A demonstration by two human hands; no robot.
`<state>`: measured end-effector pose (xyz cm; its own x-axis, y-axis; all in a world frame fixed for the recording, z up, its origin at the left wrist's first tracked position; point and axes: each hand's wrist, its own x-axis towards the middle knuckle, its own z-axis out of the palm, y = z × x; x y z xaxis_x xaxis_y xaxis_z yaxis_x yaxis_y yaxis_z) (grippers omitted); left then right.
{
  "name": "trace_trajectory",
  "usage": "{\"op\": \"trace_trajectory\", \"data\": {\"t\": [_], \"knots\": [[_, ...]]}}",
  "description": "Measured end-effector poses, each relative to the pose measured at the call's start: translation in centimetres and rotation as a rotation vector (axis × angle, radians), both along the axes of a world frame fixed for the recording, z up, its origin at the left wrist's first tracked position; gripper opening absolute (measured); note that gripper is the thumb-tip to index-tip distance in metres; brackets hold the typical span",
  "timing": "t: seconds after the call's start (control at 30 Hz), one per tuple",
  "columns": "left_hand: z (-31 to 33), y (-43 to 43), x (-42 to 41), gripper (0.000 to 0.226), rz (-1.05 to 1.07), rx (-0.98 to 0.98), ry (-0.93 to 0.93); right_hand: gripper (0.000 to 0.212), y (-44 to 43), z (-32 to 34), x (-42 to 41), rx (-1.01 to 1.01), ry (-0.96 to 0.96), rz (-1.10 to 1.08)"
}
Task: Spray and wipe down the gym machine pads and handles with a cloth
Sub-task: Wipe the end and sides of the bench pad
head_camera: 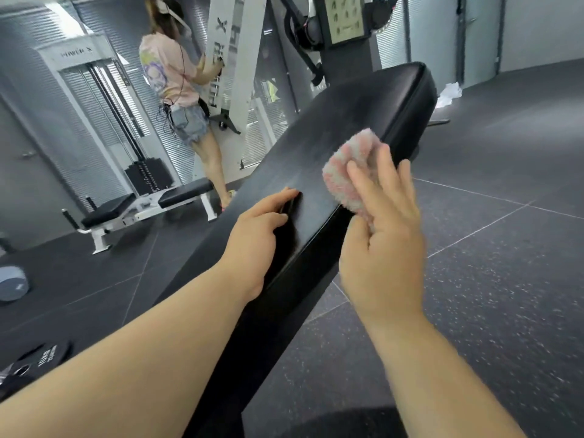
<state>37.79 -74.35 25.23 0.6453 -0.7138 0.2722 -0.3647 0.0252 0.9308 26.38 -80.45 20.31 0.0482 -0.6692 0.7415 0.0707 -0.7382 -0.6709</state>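
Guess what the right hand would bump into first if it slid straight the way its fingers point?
The fluffy cloth, which lies right under the fingers of the right hand. Past it the way looks free: probably just more black pad up to its far end.
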Motion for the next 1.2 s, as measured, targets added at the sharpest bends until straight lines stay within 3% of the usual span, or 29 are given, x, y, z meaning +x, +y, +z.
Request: {"op": "trace_trajectory", "data": {"t": [0.1, 0.27, 0.37, 0.5, 0.6, 0.67, 0.77, 0.9, 0.97, 1.1, 1.2], "knots": [[-0.2, 0.0, 0.7, 0.049, -0.001, -0.011, 0.018, 0.052, -0.6, 0.7, 1.1, -0.117, 0.119, -0.028], [-0.5, -0.3, 0.8, 0.040, 0.008, -0.008, -0.003, 0.048, 3.9, -4.9, 2.0, -0.225, 0.087, 0.091], [-0.7, -0.5, 0.0, 0.032, 0.028, 0.054, -0.212, 0.051, 5.3, -6.4, 0.6, -0.074, -0.053, 0.148], [-0.7, -0.7, -0.2, 0.041, 0.039, 0.217, -0.488, 0.067, -3.2, -1.3, -2.7, 0.346, -0.328, 0.079], [-0.7, -0.9, -0.1, 0.042, 0.072, 0.224, -0.539, 0.063, -6.3, 2.1, -1.7, 0.343, -0.259, 0.135], [-0.9, -1.1, -0.1, 0.041, 0.086, 0.220, -0.543, 0.079, -3.8, 0.7, 0.0, 0.308, -0.148, 0.129], [-0.9, -1.3, 0.0, 0.040, 0.110, 0.219, -0.544, 0.084, 0.7, -2.8, 1.8, 0.272, -0.200, 0.121], [-0.4, -1.9, 0.2, 0.037, 0.134, 0.250, -0.501, 0.073, 5.0, -5.5, 2.4, 0.249, -0.180, 0.169], [-0.4, -2.1, -0.2, 0.037, 0.144, 0.239, -0.493, 0.063, 5.8, -5.8, 1.4, 0.344, -0.262, 0.271], [-0.9, -1.9, -0.4, 0.039, 0.148, 0.211, -0.544, 0.053, -1.6, -1.4, -1.6, 0.701, -0.488, 0.362], [-0.9, -1.9, -0.3, 0.039, 0.158, 0.196, -0.536, 0.017, -8.5, 3.5, -3.6, 0.832, -0.607, 0.306]]}}
